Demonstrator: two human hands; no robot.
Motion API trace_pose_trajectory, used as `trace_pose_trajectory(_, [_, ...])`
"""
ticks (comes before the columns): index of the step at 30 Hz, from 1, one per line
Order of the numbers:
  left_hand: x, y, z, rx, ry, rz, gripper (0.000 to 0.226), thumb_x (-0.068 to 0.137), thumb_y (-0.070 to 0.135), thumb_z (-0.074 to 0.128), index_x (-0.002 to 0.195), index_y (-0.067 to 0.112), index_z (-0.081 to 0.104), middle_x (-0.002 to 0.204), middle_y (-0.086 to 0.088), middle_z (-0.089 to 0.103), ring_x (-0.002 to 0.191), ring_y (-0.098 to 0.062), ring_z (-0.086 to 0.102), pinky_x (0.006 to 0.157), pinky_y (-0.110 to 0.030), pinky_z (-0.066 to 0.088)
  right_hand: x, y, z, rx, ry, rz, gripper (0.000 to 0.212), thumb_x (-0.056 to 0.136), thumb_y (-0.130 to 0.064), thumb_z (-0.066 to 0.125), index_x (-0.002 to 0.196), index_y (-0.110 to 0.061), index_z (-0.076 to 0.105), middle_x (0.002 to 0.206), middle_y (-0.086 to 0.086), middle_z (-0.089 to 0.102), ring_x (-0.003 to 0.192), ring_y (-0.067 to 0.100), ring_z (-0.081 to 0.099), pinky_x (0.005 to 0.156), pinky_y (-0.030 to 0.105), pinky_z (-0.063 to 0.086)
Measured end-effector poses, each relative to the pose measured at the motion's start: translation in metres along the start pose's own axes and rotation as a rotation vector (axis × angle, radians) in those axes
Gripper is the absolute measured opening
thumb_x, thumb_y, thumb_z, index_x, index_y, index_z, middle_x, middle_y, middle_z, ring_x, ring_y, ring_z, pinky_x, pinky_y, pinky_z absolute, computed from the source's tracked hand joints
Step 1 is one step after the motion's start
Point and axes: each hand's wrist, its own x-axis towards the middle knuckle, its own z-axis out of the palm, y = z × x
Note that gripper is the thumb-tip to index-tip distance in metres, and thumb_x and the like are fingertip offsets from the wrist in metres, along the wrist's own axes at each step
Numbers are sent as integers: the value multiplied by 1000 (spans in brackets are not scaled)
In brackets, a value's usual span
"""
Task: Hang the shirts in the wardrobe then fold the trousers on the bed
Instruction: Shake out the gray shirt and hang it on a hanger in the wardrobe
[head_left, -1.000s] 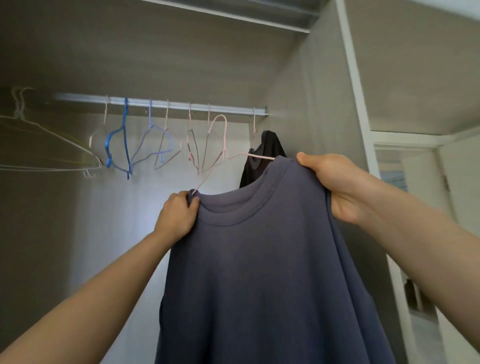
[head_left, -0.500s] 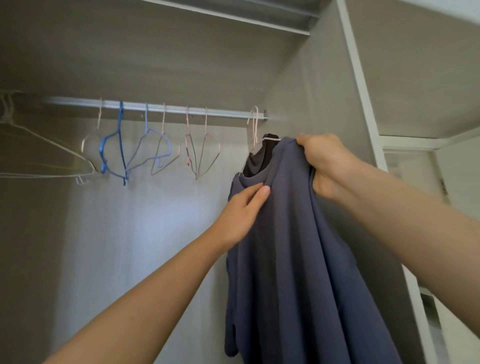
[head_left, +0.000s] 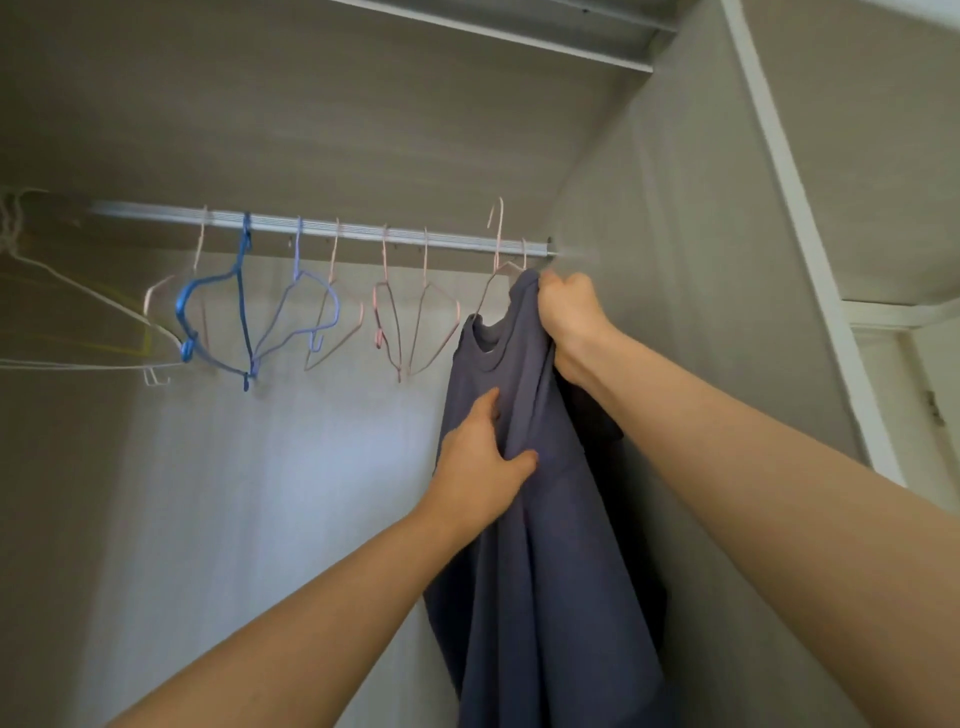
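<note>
A slate-blue shirt hangs on a pink wire hanger at the right end of the wardrobe's silver rail. The hanger's hook rises above the rail; whether it rests on it I cannot tell. My right hand grips the shirt's shoulder just under the rail. My left hand pinches the shirt's front fabric lower down. A black garment hangs behind the blue shirt against the right wall. The trousers and the bed are out of view.
Several bare wire hangers, pink, lilac and blue, hang along the rail to the left. White and yellow hangers jut in from the far left. The wardrobe's side panel stands close on the right, a shelf above.
My right hand has carried the shirt up and right to the rail's end. My left hand let go of the collar and now holds the shirt's front lower down.
</note>
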Motion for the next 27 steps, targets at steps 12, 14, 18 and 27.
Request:
trace_pose_trajectory(12, [46, -53, -9, 188, 99, -44, 15, 98, 11, 54, 106, 1, 62, 98, -12, 67, 85, -24, 62, 74, -28, 50, 56, 31, 35, -102, 5, -21, 38, 105, -25, 33, 126, 3, 49, 102, 10, 52, 90, 22, 52, 75, 28, 41])
trace_pose_trajectory(14, [48, -62, -8, 183, 96, -70, 18, 98, 16, 56, 103, 0, 64, 96, -13, 68, 85, -24, 63, 72, -24, 50, 58, 36, 38, -99, -10, 3, 40, 105, -23, 32, 132, 3, 45, 107, 11, 55, 92, 22, 54, 79, 29, 44])
trace_pose_trajectory(18, [46, -73, -5, 138, 66, -123, 25, 96, 19, 60, 89, -5, 63, 86, -15, 66, 72, -21, 59, 55, -11, 42, 56, 50, 43, -93, -57, 69, 42, 104, -25, 35, 137, 1, 43, 102, 10, 56, 86, 18, 52, 76, 28, 43])
trace_pose_trajectory(27, [31, -80, -1, 102, 90, -52, 41, 94, 39, 59, 95, -2, 64, 88, -16, 68, 81, -30, 63, 76, -47, 55, 42, 52, 39, -314, -173, -91, 13, 92, -17, 53, 82, -11, 48, 80, 5, 50, 75, 20, 49, 65, 29, 40])
